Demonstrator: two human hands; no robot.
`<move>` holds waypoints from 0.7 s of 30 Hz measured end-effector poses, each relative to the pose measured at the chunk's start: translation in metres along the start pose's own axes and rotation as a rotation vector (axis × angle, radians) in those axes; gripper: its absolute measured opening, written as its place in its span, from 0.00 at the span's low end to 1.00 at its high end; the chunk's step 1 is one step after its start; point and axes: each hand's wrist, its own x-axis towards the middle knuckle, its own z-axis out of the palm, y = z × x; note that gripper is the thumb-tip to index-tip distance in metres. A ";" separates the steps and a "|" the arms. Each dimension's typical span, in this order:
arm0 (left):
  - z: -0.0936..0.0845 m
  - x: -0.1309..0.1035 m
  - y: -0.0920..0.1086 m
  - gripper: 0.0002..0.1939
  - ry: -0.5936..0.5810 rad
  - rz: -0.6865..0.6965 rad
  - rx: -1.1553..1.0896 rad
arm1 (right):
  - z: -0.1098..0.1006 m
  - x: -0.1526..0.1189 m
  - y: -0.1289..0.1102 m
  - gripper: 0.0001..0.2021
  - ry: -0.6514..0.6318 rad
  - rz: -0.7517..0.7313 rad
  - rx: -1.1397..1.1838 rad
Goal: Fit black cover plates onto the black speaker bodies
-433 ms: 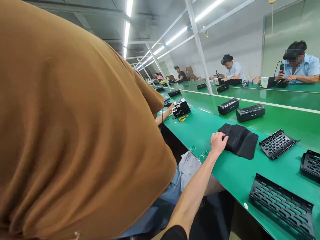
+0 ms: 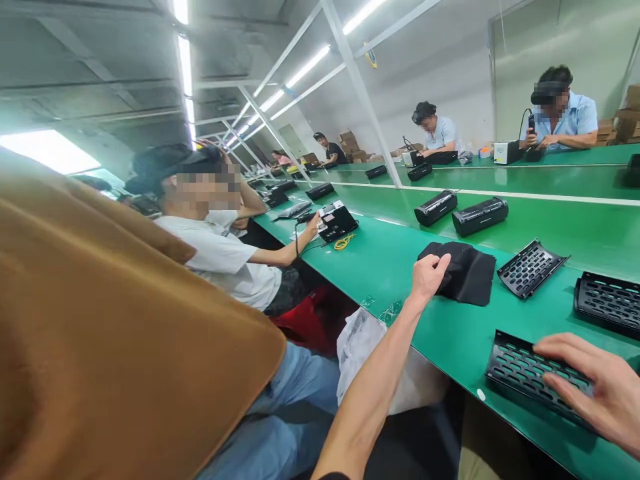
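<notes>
Workroom with strip lights [image 2: 185, 67] and slanting white posts [image 2: 363, 93]. The long green table [image 2: 385, 250] runs diagonally; its near edge passes below both hands. A brown-clad person [image 2: 125, 333] fills the left side; beyond sits a white-shirted person [image 2: 225, 260], and others work across the table. Bare surface lies left of the black sheets [image 2: 467, 273] and between them and the near perforated panel [image 2: 530, 373], which lies close to the table edge. A middle perforated panel [image 2: 533, 268] rests just right of the sheets, a far perforated panel [image 2: 610, 303] beyond it. Two black cylindrical housings [image 2: 436, 208] [image 2: 480, 216] stand apart from the sheets, farther back. The left hand [image 2: 430, 275] is at the sheets' left side, its fingers curled in; whether they pinch a layer cannot be told. The right hand [image 2: 595, 387] touches the near panel from above, fingers spread, thumb parted from them. Smallest: a yellow cord [image 2: 344, 241] beside a black box [image 2: 338, 223], and a white spot [image 2: 481, 395] near the edge.
</notes>
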 end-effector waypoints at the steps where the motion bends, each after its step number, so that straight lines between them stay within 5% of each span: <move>1: 0.001 -0.005 0.008 0.29 -0.052 -0.020 -0.060 | 0.004 0.015 -0.011 0.26 0.070 -0.008 0.049; 4: 0.007 -0.031 0.038 0.37 -0.277 -0.052 -0.238 | 0.015 0.055 -0.029 0.34 0.210 -0.054 0.229; 7: 0.010 -0.060 0.064 0.45 -0.512 -0.090 -0.380 | 0.020 0.078 -0.032 0.36 0.138 0.022 0.333; 9: 0.007 -0.072 0.070 0.47 -0.677 -0.150 -0.466 | 0.020 0.080 -0.028 0.29 0.080 0.148 0.429; 12: -0.003 -0.078 0.063 0.45 -0.877 -0.250 -0.564 | 0.013 0.066 -0.014 0.34 0.038 0.301 0.591; 16: -0.006 -0.078 0.047 0.37 -0.956 -0.256 -0.612 | 0.003 0.036 0.014 0.39 -0.036 0.473 0.735; 21: 0.020 -0.098 0.049 0.16 -0.863 -0.070 -0.286 | 0.004 -0.003 0.039 0.35 -0.061 0.526 0.303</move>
